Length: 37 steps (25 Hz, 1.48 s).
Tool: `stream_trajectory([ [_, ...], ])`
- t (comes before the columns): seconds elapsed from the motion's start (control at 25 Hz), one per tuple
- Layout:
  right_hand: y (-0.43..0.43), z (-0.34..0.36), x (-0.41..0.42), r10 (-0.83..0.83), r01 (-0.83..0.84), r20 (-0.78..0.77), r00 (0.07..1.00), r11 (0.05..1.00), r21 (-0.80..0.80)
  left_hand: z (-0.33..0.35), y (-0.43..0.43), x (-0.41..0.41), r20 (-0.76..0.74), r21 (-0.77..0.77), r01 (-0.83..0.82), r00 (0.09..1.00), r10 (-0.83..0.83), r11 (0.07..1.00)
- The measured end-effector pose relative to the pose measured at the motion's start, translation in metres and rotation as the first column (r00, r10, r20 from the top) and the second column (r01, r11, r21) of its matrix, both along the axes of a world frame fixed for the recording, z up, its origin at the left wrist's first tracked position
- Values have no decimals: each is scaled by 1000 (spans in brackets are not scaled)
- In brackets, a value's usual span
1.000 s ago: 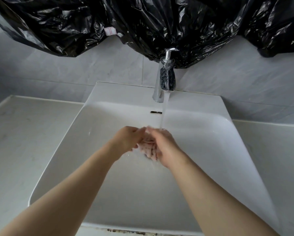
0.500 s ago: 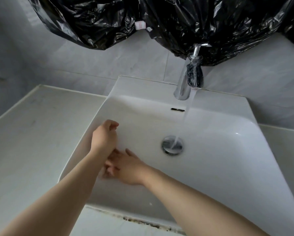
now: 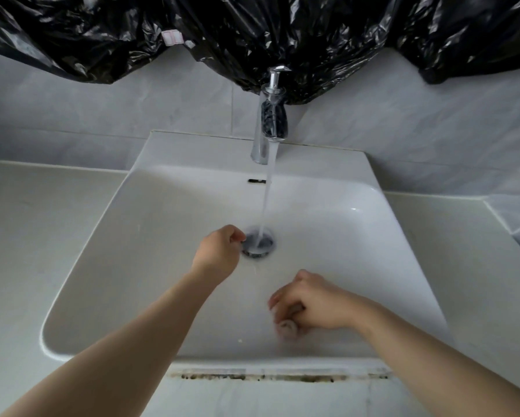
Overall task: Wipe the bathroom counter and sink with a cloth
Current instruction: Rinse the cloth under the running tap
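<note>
Hands apart: our right hand (image 3: 315, 302) grips pale wad (image 3: 287, 326), likely soft wet cloth, best bunched in palm; left hand (image 3: 219, 251) curled, hold unclear.

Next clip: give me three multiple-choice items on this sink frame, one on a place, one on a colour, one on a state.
1. Where does the water from the tap land?
A. on the counter
B. on the drain
C. on a cloth

2. What colour is the plastic sheet above?
A. black
B. blue
C. white

3. What is the right hand doing?
A. lying flat on the counter
B. gripping a small pale thing
C. turning the tap

Key:
1 B, the stream meets the drain.
2 A, the sheet is glossy black.
3 B, its fingers curl round the blurred thing inside the sink.
</note>
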State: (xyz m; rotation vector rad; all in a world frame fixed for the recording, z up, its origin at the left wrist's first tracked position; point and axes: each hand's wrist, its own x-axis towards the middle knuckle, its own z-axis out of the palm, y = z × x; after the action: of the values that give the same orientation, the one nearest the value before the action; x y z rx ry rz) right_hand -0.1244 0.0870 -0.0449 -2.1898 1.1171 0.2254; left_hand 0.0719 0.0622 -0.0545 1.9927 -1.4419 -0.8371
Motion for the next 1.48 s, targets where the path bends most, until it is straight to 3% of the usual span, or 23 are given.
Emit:
stream_trajectory([
  [0.08, -17, 0, -29, -101, 89, -63, 993, 981, -172, 1, -3, -13, -29, 16, 16, 999, -15, 1000],
  [0.16, -32, -8, -51, -227, 112, -170, 959, 854, -509, 2, -3, -22, -56, 44, 20, 998, -18, 999],
  [0.28, -32, -9, -49, -472, 149, -355, 807, 745, -651, 1, -4, -25, -89, 55, 18, 996, -13, 998],
  [0.36, -22, -5, -30, -507, 181, -514, 692, 811, -556, -1, -5, -22, -136, 64, -7, 991, 16, 998],
  [0.4, -17, -1, -19, -499, 211, -553, 667, 839, -502, -2, -7, -21, -169, 76, -19, 985, 32, 997],
  [0.44, -12, 3, -6, -476, 218, -532, 700, 853, -475, -4, -9, -21, -211, 87, -34, 976, 51, 996],
  [0.56, -5, -8, 31, -313, 220, -243, 918, 912, -345, -7, -12, -23, -317, 98, -71, 943, 98, 993],
  [0.64, -10, -15, 42, -273, 265, -26, 962, 951, -162, -7, -14, -25, -335, 98, -71, 937, 100, 993],
  [0.68, -18, -18, 39, -289, 287, 14, 957, 945, -154, -8, -15, -25, -342, 98, -67, 935, 97, 993],
  [0.76, -26, -12, 21, -340, 296, -105, 934, 906, -302, -8, -15, -25, -367, 98, -47, 927, 80, 994],
  [0.84, -31, -7, -12, -450, 303, -320, 834, 857, -416, -10, -16, -27, -379, 99, -34, 923, 69, 995],
  [0.92, -23, 5, -37, -492, 339, -440, 751, 859, -383, -11, -16, -28, -388, 99, -50, 918, 85, 994],
  [1.0, -7, 14, -38, -443, 338, -461, 769, 894, -294, -11, -14, -30, -406, 101, -64, 908, 99, 993],
  [1.08, 9, 16, -17, -351, 308, -396, 848, 936, -169, -12, -14, -29, -421, 105, -71, 901, 109, 992],
  [1.2, 16, 16, 30, -378, 384, -85, 922, 921, 62, -9, -13, -24, -459, 119, -95, 878, 140, 988],
  [1.28, 3, 16, 56, -565, 519, 151, 811, 814, 262, -4, -12, -18, -491, 158, -120, 852, 184, 980],
  [1.32, -6, 15, 66, -671, 584, 255, 696, 736, 344, -1, -12, -15, -513, 170, -131, 834, 201, 977],
  [1.4, -26, 17, 81, -847, 638, 384, 368, 530, 558, 8, -14, -10, -599, 151, -105, 781, 175, 983],
  [1.44, -36, 18, 84, -879, 622, 402, 256, 468, 628, 15, -17, -9, -658, 121, -65, 742, 129, 991],
  [1.48, -46, 19, 85, -880, 613, 425, 214, 459, 643, 20, -21, -9, -691, 89, -38, 717, 89, 995],
])
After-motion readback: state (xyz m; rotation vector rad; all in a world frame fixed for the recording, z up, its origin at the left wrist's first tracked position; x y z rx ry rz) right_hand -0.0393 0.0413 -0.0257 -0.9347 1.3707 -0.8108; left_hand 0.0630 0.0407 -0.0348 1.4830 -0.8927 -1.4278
